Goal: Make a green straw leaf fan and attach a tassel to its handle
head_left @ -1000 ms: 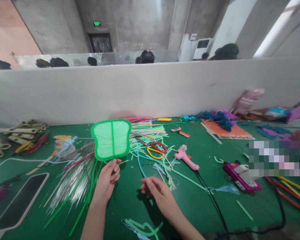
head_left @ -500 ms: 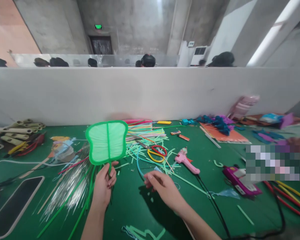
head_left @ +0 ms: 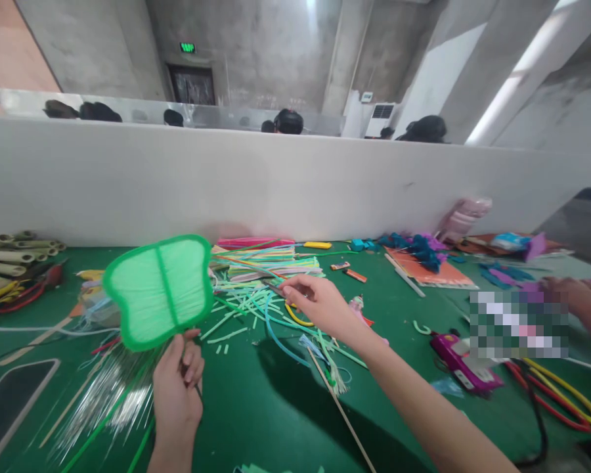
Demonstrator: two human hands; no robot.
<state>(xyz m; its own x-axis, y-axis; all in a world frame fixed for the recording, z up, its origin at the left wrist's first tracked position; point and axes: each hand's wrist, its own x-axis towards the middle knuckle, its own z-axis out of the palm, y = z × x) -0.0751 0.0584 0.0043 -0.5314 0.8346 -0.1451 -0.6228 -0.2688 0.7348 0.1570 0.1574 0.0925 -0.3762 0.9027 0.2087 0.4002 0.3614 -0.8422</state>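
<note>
A: Left hand (head_left: 177, 387), status?
B: Grip closed round the thin stem of the green fan (head_left: 157, 291). The fan is held up off the counter (head_left: 241, 401), leaning left, above a spray of clear and green strands (head_left: 103, 401).
A: Right hand (head_left: 320, 303)?
B: Stretched forward over the heap of coloured strips (head_left: 261, 272) at mid-counter. Fingertips (head_left: 287, 287) are drawn together at a thin dark tip in the heap. Cannot tell whether they pinch it. A yellow loop (head_left: 295, 320) shows just under the hand.
A: Surroundings?
B: Pink glue gun (head_left: 360, 305) is partly hidden behind the right wrist. Purple glue gun (head_left: 465, 363) lies well to the right, near a co-worker's hand (head_left: 578, 299). Bamboo tubes (head_left: 10, 253) are at far left. A wooden stick (head_left: 342, 410) lies on the counter beside the right forearm.
</note>
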